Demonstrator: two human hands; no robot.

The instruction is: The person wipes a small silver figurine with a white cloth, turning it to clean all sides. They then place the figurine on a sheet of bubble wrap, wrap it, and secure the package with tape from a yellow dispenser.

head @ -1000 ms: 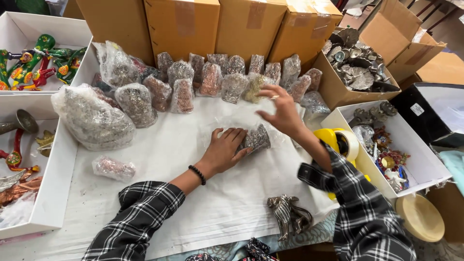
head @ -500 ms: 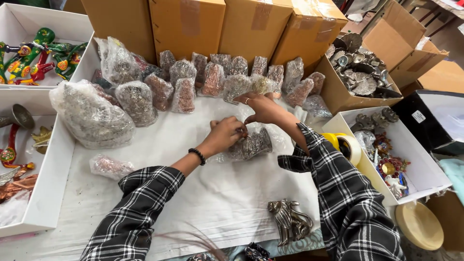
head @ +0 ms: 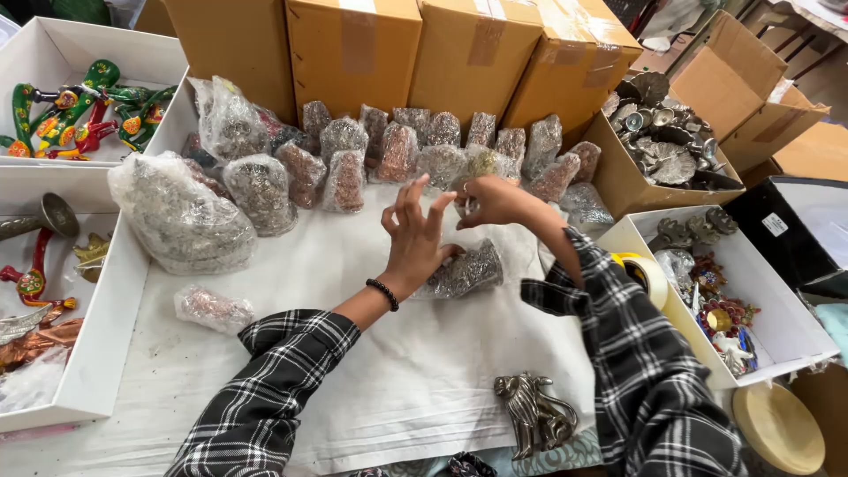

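Note:
A small figurine wrapped in bubble wrap [head: 466, 269] lies on the white paper-covered table [head: 353, 353]. My left hand [head: 415, 231] is raised over it with its fingers spread, the heel of the hand touching the wrapped piece. My right hand [head: 495, 200] hovers just to the right and above, fingers curled together towards the left hand's fingertips. Whether anything thin is pinched between them cannot be made out. Both arms wear black-and-white checked sleeves, and the left wrist carries a dark bead bracelet [head: 382, 294].
Several wrapped figurines [head: 397, 150] stand in a row before brown cartons [head: 353, 44]. A large wrapped bundle [head: 181, 216] and a small one [head: 212, 309] lie left. White boxes [head: 106, 336] of painted ornaments flank the table. A tape roll [head: 647, 274] and a metal lion [head: 530, 411] lie right.
My left hand has lifted off the wrapped figurine and spread its fingers. My right hand has drawn back to the right, and the figurine has come to lie lower on the paper.

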